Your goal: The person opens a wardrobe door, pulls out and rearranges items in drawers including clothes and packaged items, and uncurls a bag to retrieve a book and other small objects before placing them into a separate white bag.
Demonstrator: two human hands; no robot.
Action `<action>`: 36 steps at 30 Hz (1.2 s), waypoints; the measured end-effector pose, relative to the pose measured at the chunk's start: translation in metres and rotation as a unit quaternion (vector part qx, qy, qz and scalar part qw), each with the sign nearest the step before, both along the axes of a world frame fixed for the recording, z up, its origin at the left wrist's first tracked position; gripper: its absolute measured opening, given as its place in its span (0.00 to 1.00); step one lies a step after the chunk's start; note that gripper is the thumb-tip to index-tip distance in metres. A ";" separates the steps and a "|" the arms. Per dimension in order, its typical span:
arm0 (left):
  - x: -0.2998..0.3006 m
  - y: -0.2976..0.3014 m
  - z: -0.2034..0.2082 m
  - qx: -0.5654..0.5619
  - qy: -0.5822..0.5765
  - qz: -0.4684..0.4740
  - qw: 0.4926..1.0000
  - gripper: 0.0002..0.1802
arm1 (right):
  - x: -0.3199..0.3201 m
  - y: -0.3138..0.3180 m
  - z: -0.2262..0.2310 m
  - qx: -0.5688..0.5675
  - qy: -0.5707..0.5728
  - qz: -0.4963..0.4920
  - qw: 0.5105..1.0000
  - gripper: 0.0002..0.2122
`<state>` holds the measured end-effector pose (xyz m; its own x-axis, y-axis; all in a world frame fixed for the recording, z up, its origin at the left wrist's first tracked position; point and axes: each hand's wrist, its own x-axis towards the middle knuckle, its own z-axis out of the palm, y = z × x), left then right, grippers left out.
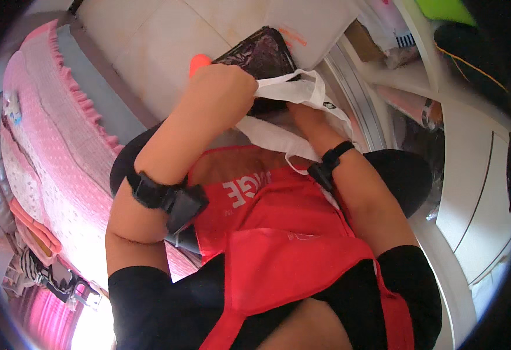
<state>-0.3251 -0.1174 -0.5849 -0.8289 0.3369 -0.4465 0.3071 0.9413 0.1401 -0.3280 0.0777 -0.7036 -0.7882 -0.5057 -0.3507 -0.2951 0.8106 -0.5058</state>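
Hands up close to the chest now, and we have a white cloth bag (pixel 290 96) stretched between them, with a dark, glossy flat package (pixel 261 55) sitting at its far mouth, partly inside and partly poking out toward the pale floor (pixel 168 52). Our left hand (pixel 220 87) is clenched on the near-left edge of the bag, fist tight around the fabric, and something bright orange (pixel 199 61) peeks out just past its knuckles; we cannot tell what that is. Our right hand (pixel 305 116) is tucked under the white cloth, mostly hidden, so we cannot say for sure how its fingers sit, though it looks to be gripping the bag from below on the right. Black wrist straps (pixel 162 195) ride both forearms, and the red apron (pixel 278 233) fills the near view. To the left lies a pink frilled bedspread (pixel 51 134); to the right, white shelving (pixel 477 169). As we judge it, doing this well means keeping the mouth held wide with the left fist, letting the right hand support the weight from beneath, and keeping the dark package flat so its corners do not snag the fabric or the loose strap (pixel 296 166) dangling near the apron.
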 end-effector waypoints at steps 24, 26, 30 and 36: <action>-0.055 -0.005 -0.047 0.108 0.115 0.072 0.985 0.08 | 0.023 0.134 0.173 -0.257 0.142 -0.272 0.916 0.15; -0.052 -0.001 -0.050 0.070 0.125 0.069 0.987 0.11 | 0.028 0.128 0.190 -0.380 0.087 -0.308 0.868 0.20; -0.045 0.013 -0.003 0.447 -0.168 0.126 0.869 0.19 | 0.031 0.129 0.211 -0.443 0.120 -0.307 0.834 0.20; -0.015 0.030 0.041 0.664 -0.429 0.107 0.603 0.53 | 0.038 0.126 0.235 -0.255 0.463 -0.167 0.832 0.09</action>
